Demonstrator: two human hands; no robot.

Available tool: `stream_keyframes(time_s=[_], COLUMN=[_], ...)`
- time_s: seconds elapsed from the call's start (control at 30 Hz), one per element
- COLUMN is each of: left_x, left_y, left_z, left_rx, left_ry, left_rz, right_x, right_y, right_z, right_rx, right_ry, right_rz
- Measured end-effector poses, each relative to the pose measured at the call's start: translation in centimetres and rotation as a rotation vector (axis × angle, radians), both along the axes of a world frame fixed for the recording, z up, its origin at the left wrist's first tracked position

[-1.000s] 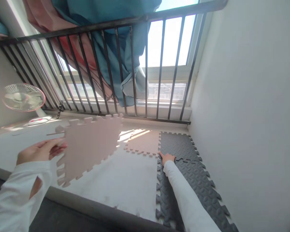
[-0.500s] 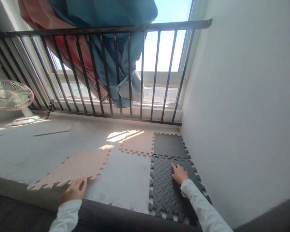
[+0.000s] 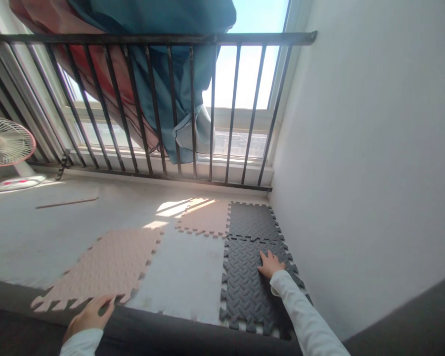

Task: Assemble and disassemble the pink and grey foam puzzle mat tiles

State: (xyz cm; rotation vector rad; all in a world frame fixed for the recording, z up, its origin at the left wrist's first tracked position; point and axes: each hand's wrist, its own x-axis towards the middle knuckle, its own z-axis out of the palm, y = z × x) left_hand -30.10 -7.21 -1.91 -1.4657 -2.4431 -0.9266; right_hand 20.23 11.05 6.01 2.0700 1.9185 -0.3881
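Observation:
My left hand (image 3: 91, 315) pinches the near edge of a pinkish-beige foam puzzle mat tile (image 3: 109, 262), thumb and fingers closed at its toothed border. That tile lies apart from the others, its near edge at the ledge's front. With fingers spread, my right hand (image 3: 271, 264) rests on the near black foam tile (image 3: 243, 287). Behind it a second black tile (image 3: 254, 220) is joined along a toothed seam. A second pinkish tile (image 3: 207, 217) sits against that far black tile's left side. Bare pale floor shows between the held tile and the near black one.
A dark metal railing (image 3: 152, 38) runs along the window, with blue and red cloth (image 3: 185, 84) hanging behind it. A white wall (image 3: 363, 148) rises at the right. A fan (image 3: 9, 143) and a thin stick (image 3: 66, 203) are on the left.
My left hand has drawn the pinkish tile toward me and a little left. The fingers of my right hand have spread out on the black tile. The view has shifted slightly right.

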Motion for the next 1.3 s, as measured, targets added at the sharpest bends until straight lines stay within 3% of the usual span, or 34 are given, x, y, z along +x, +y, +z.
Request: stream_keyframes(time_s=[0.1, 0.17, 0.27, 0.4, 0.57, 0.67, 0.77, 0.9, 1.03, 1.17, 1.3], left_x=[-0.9, -1.1, 0.5, 8.0, 19.1, 23.4, 26.0, 27.6, 27.8, 27.6, 27.4], left_y=[-0.2, 0.0, 1.2, 5.4, 14.3, 19.3, 22.8, 25.2, 26.5, 27.2, 27.6], left_z=[-0.3, -0.3, 0.3, 2.9, 6.1, 6.6, 6.1, 5.3, 5.6, 6.7, 9.0], left_rx=[-0.051, -0.152, -0.274, -0.33, -0.476, -0.628, -0.731, -0.723, -0.725, -0.706, -0.62], left_ry=[0.044, 0.133, 0.248, 0.226, 0.123, 0.089, 0.111, 0.138, 0.155, 0.161, 0.162], left_rz=[-0.056, -0.026, 0.038, -0.073, -0.304, -0.367, -0.4, -0.368, -0.344, -0.356, -0.357], right_x=[-0.1, -0.2, -0.8, -2.5, -4.1, -4.6, -5.2, -5.9, -6.0, -6.0, -6.1], right_y=[1.1, 2.1, 3.7, 5.1, 5.0, 4.5, 4.2, 4.3, 4.4, 4.3, 4.2], right_z=[0.0, 0.1, 0.0, -0.9, -2.0, -2.3, -2.6, -2.8, -2.7, -2.3, -2.1], right_rx=[-0.033, -0.066, -0.135, -0.17, -0.038, 0.063, 0.07, 0.065, 0.049, 0.026, 0.022], right_ry=[0.003, 0.018, 0.057, 0.045, 0.007, -0.014, -0.046, -0.062, -0.068, -0.069, -0.087], right_rz=[0.026, 0.056, 0.083, 0.124, 0.068, 0.082, 0.095, 0.092, 0.097, 0.106, 0.108])
